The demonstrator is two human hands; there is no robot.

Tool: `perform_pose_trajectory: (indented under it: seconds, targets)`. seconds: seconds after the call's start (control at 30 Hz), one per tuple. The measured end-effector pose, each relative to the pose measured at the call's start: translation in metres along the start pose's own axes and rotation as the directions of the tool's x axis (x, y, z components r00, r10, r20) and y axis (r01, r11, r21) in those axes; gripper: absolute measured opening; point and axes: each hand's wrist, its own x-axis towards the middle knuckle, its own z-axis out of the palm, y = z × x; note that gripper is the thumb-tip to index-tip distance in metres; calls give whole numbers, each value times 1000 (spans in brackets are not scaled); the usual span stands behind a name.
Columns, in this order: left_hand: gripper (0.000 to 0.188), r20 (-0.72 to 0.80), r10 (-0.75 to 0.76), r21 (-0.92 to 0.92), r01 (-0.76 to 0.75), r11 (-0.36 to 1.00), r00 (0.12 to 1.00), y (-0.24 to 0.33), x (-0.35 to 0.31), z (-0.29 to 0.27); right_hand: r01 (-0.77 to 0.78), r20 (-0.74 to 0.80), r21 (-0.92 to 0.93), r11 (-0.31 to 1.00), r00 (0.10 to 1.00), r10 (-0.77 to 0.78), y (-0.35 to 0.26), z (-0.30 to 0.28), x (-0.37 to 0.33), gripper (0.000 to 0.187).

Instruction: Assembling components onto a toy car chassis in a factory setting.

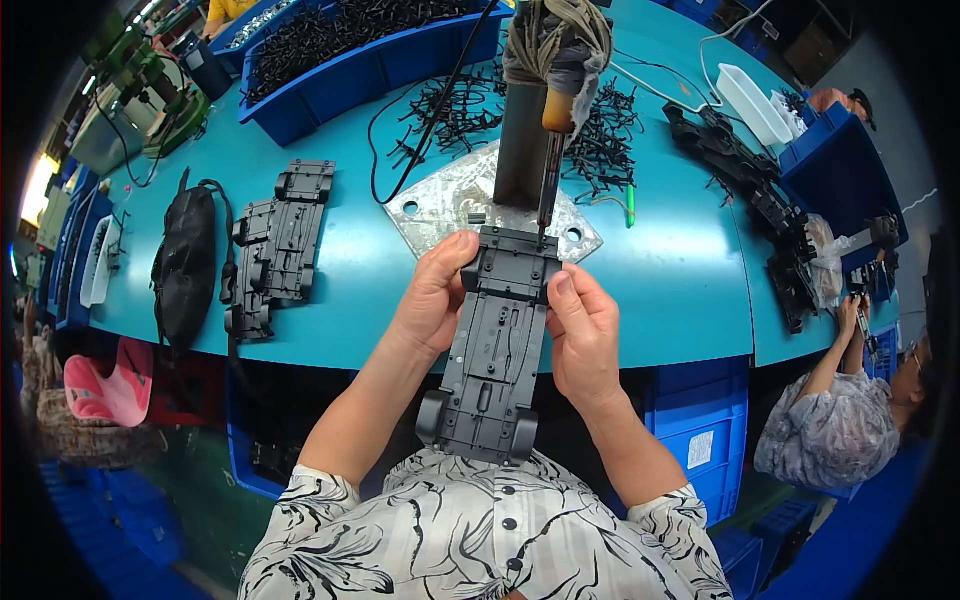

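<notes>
Between my two hands I hold a black plastic toy car chassis (pixel 494 345), its far end raised over the table edge. My left hand (pixel 436 290) grips its left side near the far end, thumb on top. On the right side, my right hand (pixel 582 330) closes on the edge with the thumb along it. A soldering iron (pixel 552 165) with a brown handle points down from a cloth-wrapped mount (pixel 558 50). Its tip meets or nearly meets the chassis's far right corner; contact is hard to tell. Beneath the mount lies a metal plate (pixel 440 222) with holes.
More black chassis (pixel 290 240) lie at left, beside a black pouch (pixel 187 262). A blue bin (pixel 300 120) of small black parts stands behind, and loose black parts (pixel 605 150) surround the post. Black pieces (pixel 745 180) lie at right, near a co-worker (pixel 835 425).
</notes>
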Motion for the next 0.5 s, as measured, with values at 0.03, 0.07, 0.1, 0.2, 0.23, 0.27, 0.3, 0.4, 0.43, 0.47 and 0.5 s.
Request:
perform_pose_trajectory:
  seconds: [0.03,0.07,0.1,0.2,0.23,0.27,0.3,0.4,0.43,0.47,0.5]
  targets:
    - [32,0,-1,-1,1,1000,1000,0,0,1,0,-1,-1,1000,1000,0,1,0,0,23]
    - [32,3,-7,-4,7,1000,1000,1,-1,3,-1,-13,8,1000,1000,1,1,1,0,23]
    - [32,5,-14,-6,14,1000,1000,2,-2,5,-2,-26,16,1000,1000,2,2,1,1,22]
    - [33,9,-20,-14,20,1000,1000,3,-2,4,0,-31,9,1000,1000,1,1,3,1,23]
    - [33,10,-20,-15,20,1000,1000,3,-2,4,0,-31,9,1000,1000,0,2,2,1,23]
    - [33,19,-28,-16,28,999,999,3,-3,6,6,-22,4,1000,1000,-6,2,1,1,23]
    - [34,28,-36,-16,36,999,999,4,-3,7,13,-12,0,1000,1000,-13,2,1,1,23]
    - [35,67,-50,-50,54,997,997,9,-7,20,-1,-17,-18,1000,1000,1,1,0,1,23]
    - [35,66,-48,-50,52,997,997,10,-7,20,-1,-15,-18,1000,1000,0,0,1,0,23]
    - [35,70,-50,-46,53,998,996,10,-8,19,-2,-21,-17,1000,1000,1,-1,2,0,23]
    - [36,73,-51,-43,54,998,996,10,-8,19,-3,-27,-16,1000,1000,3,-2,3,0,23]
